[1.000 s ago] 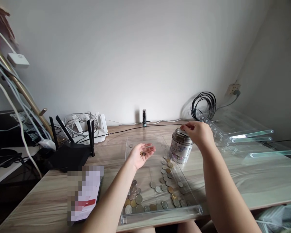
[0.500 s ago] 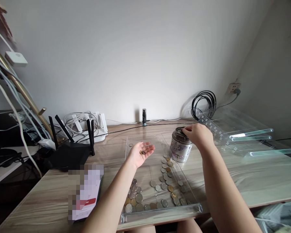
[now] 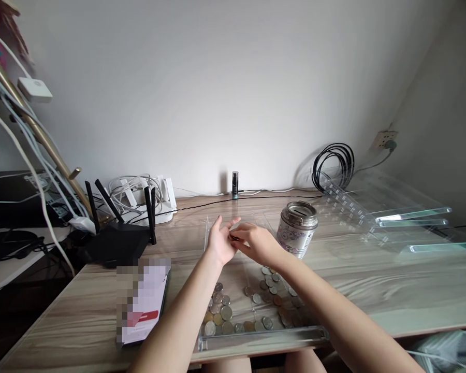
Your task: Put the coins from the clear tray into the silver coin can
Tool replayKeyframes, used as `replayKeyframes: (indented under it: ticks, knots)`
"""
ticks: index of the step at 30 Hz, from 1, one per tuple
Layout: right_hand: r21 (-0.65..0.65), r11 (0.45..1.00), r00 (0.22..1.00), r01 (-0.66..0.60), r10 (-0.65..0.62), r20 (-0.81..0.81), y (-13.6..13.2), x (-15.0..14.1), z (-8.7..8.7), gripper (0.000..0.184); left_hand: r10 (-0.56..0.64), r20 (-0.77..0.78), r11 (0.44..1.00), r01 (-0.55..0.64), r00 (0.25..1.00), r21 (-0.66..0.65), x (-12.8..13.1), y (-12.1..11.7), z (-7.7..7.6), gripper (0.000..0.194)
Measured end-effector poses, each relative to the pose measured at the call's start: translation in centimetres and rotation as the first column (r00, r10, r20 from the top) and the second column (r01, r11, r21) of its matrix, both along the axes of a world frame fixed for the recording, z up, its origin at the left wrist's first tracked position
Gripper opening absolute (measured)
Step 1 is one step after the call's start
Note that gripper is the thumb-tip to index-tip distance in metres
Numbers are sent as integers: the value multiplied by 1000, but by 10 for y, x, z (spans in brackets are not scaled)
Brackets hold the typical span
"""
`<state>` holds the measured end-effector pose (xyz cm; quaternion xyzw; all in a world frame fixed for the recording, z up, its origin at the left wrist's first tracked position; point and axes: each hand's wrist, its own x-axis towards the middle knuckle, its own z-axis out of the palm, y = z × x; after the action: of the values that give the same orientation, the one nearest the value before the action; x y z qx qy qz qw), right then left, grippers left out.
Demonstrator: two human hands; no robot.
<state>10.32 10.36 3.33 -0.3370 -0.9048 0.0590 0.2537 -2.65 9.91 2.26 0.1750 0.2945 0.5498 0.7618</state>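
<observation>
My left hand [image 3: 221,242] is palm up over the clear acrylic tray [image 3: 264,336], cupping what is left visible of a small coin [image 3: 234,238]. My right hand [image 3: 258,242] reaches across to that palm, thumb and fingertips pinched at the coin. Its fingers partly cover the palm, so how many coins lie there cannot be seen. Right of both hands stands a round metal tin [image 3: 297,230] with a purple floral pattern, a slot in its top and a wire handle. Silver coins [image 3: 226,312] and brassy ones are spread in the tray.
A phone [image 3: 149,305] lies at the left. Behind it are a black router [image 3: 118,243] and white devices with tangled cables [image 3: 140,191]. A small dark bottle [image 3: 235,185] stands by the wall. Coiled black cable [image 3: 334,166] and clear acrylic panels [image 3: 411,212] occupy the right.
My right hand has left the top of the tin and moved left to my left palm, pinching at the coin there. My left hand has stayed over the tray.
</observation>
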Motion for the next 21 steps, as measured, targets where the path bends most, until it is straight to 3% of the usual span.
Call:
replayKeyframes:
  ticks: [4,8,10,12,15,18,21]
  knots:
    - [-4,999,998,39,-39,46,1,-8,-7,20,-31,13,999,31,999,-12,2,1,-2,50]
    - [33,976,974,217,-214,-69,5,19,17,23,-74,22,997,74,997,-26,4,2,-6,41]
    - [100,914,907,393,-367,-206,11,46,32,24,-46,-9,998,46,999,-33,4,3,-7,38]
    - [165,807,815,568,-523,-248,19,76,44,24,11,-52,999,-13,999,-37,5,3,-8,33]
    - [169,675,690,719,-722,-53,30,111,49,24,30,-110,999,-35,993,-42,5,4,-7,29]
    - [155,674,669,723,-738,89,35,120,45,24,13,-146,999,-19,989,-39,6,3,-6,27]
    - [145,687,679,713,-727,102,34,115,43,23,28,-159,999,-33,987,-28,6,3,-6,26]
